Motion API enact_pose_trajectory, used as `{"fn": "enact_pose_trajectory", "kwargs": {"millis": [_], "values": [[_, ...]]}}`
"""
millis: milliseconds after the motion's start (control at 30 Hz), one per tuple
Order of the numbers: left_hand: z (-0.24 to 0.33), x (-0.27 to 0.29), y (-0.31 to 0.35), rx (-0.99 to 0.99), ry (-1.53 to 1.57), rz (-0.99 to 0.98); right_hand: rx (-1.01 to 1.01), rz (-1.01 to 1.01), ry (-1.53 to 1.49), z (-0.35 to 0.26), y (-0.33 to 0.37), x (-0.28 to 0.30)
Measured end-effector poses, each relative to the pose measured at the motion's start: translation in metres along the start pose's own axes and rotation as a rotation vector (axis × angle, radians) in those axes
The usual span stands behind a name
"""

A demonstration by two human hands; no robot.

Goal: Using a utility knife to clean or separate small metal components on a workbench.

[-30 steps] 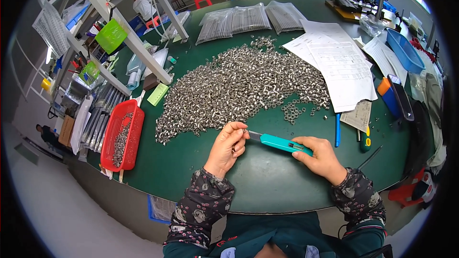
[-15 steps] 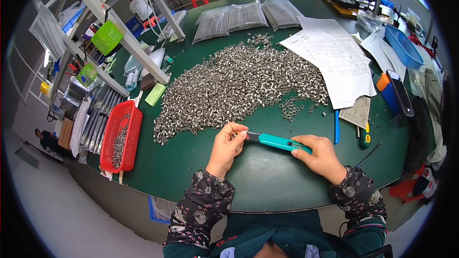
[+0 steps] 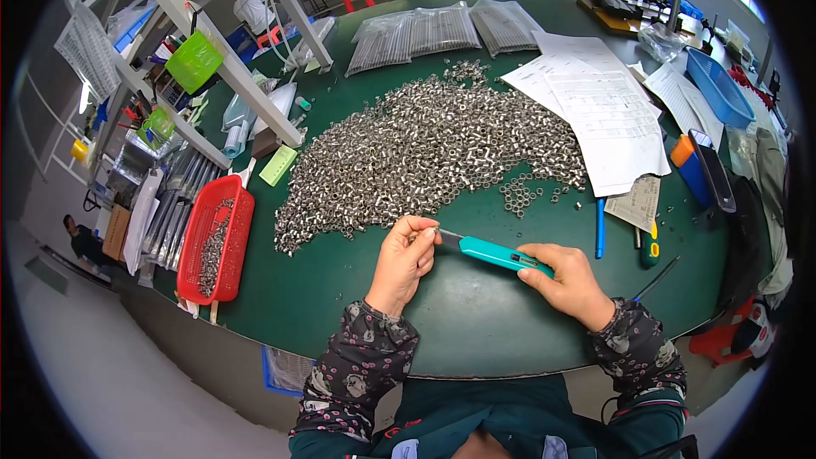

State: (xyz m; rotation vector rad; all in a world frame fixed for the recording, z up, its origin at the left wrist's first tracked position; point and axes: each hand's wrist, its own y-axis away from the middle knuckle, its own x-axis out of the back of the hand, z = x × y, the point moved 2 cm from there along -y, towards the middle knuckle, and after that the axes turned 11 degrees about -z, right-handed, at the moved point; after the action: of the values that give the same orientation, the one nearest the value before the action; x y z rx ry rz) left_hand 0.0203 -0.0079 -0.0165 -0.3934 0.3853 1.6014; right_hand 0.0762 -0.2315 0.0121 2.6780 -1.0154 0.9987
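Observation:
My right hand (image 3: 568,279) grips a teal utility knife (image 3: 497,255) by its handle, thumb on top, above the front part of the table. Its thin blade (image 3: 450,236) is out and points left. At the blade's tip, the thumb and forefinger of my left hand (image 3: 403,262) are pinched together. Whatever small thing lies between them is mostly hidden by the fingers. Just beyond both hands spreads a wide heap of small shiny metal rings (image 3: 425,149).
A red plastic basket (image 3: 240,242) partly filled with small metal parts stands at left. Bagged metal rods (image 3: 442,31) lie behind the heap. Papers (image 3: 608,119), a blue pen (image 3: 600,228), a yellow-green-handled tool (image 3: 650,248) and a phone (image 3: 712,172) are at right. People sit farther back.
The left fingers have shifted slightly at the blade's tip, and a little more of the blade shows. The right hand keeps its grip on the knife. The whole view has moved slightly.

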Motion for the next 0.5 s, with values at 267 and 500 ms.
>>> {"fn": "enact_pose_trajectory", "kwargs": {"millis": [267, 500], "values": [[0.001, -0.003, 0.0, 0.011, -0.101, -0.023, -0.034, 0.042, 0.103, -0.005, 0.002, 0.0], [0.0, 0.001, -0.001, 0.0, 0.091, -0.029, 0.122, 0.269, 0.236, -0.006, 0.002, 0.004]]}}
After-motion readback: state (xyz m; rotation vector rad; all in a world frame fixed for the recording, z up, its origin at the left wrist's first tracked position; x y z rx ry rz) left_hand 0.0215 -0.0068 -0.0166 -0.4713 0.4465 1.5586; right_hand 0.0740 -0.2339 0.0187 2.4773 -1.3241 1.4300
